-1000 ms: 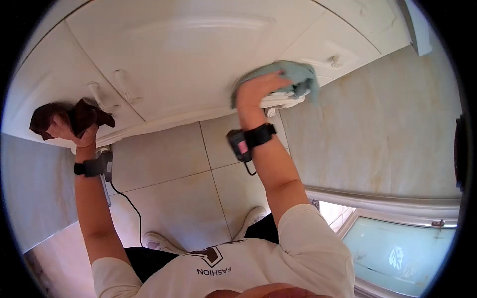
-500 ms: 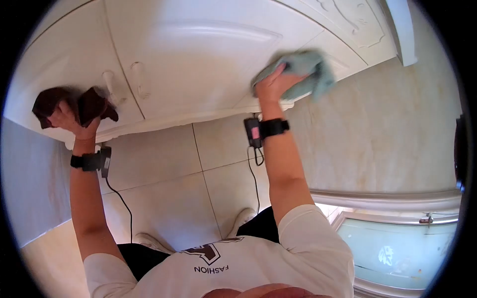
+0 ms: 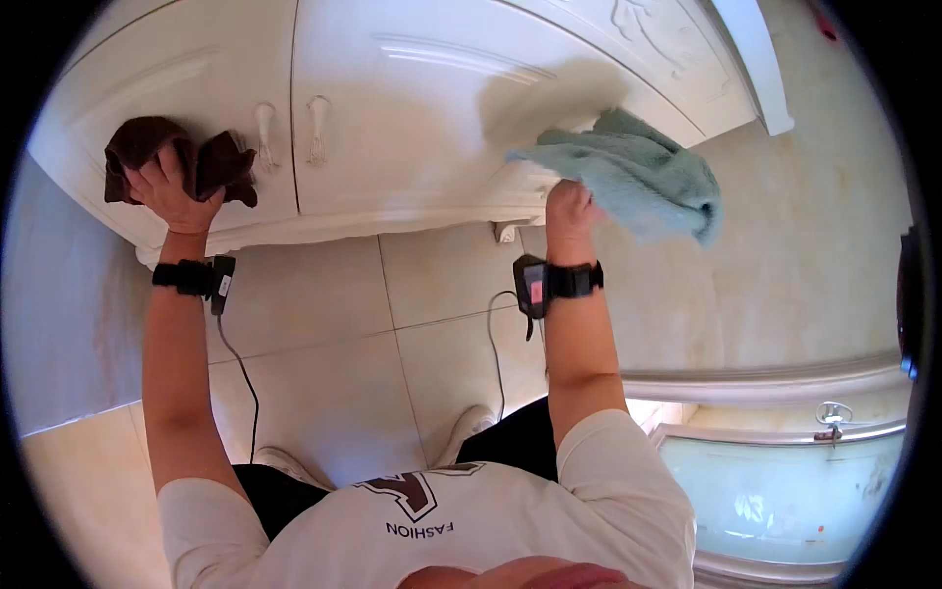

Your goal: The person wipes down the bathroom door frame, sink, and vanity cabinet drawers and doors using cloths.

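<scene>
My left hand (image 3: pixel 177 199) presses a dark brown cloth (image 3: pixel 145 137) against the left cabinet door, its fingers bent over the cloth. The bunched cloth reaches almost to the left door handle (image 3: pixel 267 137). My right hand (image 3: pixel 569 210) is closed on a pale green towel (image 3: pixel 653 182) near the lower right edge of the white cabinet (image 3: pixel 412 128). The towel hangs spread out to the right of the fist, slightly blurred, and casts a shadow on the cabinet front. Some right fingers are turned from view.
A second handle (image 3: pixel 317 130) sits on the neighbouring door. Black straps with small boxes (image 3: pixel 531 285) and cables circle both wrists. Tiled floor (image 3: pixel 324 294) lies below, with my shoes on it. At the lower right is a frosted glass panel (image 3: pixel 756 491) with a metal latch.
My right hand has drawn back from the cabinet front, and the towel has swung out to the right. My left hand stays on the brown cloth at the left door. The view has shifted slightly.
</scene>
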